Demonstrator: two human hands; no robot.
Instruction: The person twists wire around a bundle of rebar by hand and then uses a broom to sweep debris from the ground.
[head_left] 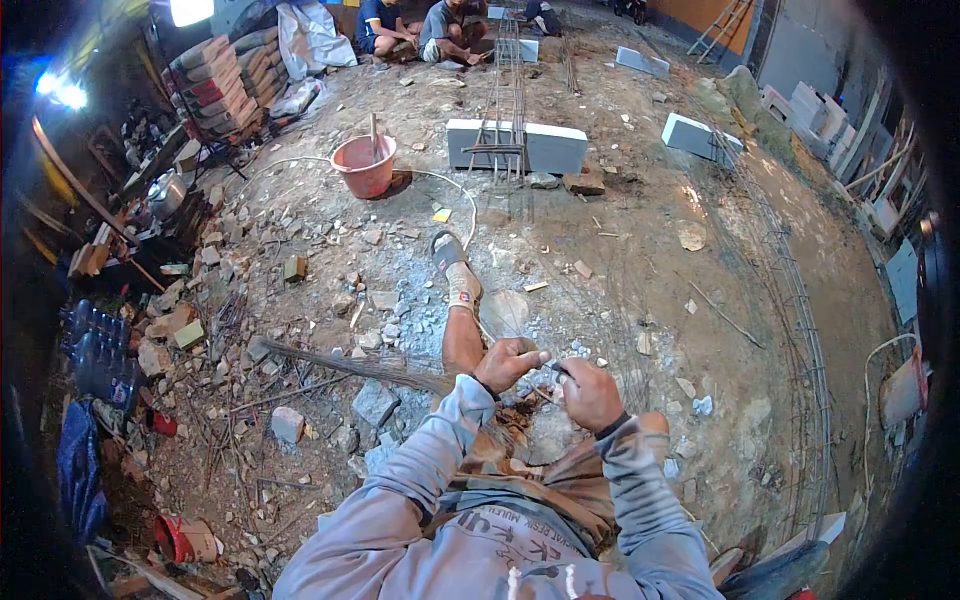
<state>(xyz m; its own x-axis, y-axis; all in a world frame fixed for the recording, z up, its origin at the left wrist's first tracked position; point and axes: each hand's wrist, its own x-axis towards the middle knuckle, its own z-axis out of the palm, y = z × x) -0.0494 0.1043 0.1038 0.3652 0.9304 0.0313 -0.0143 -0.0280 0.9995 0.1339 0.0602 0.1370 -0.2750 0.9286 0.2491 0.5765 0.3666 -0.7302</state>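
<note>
My left hand [508, 362] is closed around a thin dark metal piece, a wire or rod end [556, 370], in front of my knees. My right hand [590, 394] sits right beside it, fingers curled on the same piece; what exactly it grips is too small to tell. A long rebar cage [510, 120] runs away from me across the dirt floor, resting on a grey concrete block [545, 147]. My leg stretches forward with a sandalled foot [452, 262] on the ground.
An orange bucket [365, 165] with a stick stands at the back left. Broken bricks and rubble [300, 330] cover the left. Stacked bricks [225, 85] are far left. Two people [420, 28] sit at the back. More blocks [695, 135] lie to the right.
</note>
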